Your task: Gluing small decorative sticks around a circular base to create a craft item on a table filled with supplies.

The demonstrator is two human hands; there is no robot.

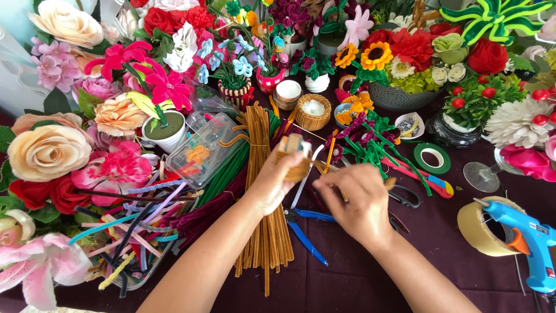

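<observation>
My left hand [272, 182] grips a small tan woven basket [293, 157] above the bundle of fuzzy brown stems [263, 191]. My right hand [356, 200] pinches closed on what may be a thin white stem [305, 174], over blue-handled pliers [306, 229].

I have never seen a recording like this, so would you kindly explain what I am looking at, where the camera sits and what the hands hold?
There is no machine here: a person works with two bare hands. The single picture comes from a camera worn on the head, looking down at a dark table. The left hand holds up a small tan wrapped piece. The right hand is beside it, fingers curled; what it pinches is hidden. Below lie a brown pipe-cleaner bundle and blue-handled pliers. Around them are craft flowers, a green tape roll, a blue glue gun and a tray of coloured pipe cleaners.
</observation>
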